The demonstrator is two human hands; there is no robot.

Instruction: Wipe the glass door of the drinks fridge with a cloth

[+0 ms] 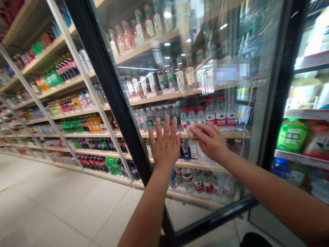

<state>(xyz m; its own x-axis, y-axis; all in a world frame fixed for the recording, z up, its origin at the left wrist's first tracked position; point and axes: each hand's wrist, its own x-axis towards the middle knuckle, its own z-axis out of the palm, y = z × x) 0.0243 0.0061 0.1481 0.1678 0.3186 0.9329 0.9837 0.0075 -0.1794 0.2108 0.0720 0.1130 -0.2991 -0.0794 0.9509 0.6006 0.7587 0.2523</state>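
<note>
A glass door [190, 216] in a black frame stands swung out in front of me. My left hand [165, 145] lies flat against the glass with its fingers spread and holds nothing. To its right, my right hand [212, 140] presses a small whitish cloth [192, 131] to the pane. The fingers are closed over the cloth, so much of it is hidden. Through the glass, bottles with red caps [220, 111] show just behind the right hand.
Shelves of drink bottles [69, 123] run along the left, behind white uprights [89, 85]. On the right is a lit cooler with a green pouch [291, 135] on its shelf. Pale floor tiles [59, 206] lie below. A dark rounded shape [253, 240] shows at the bottom edge.
</note>
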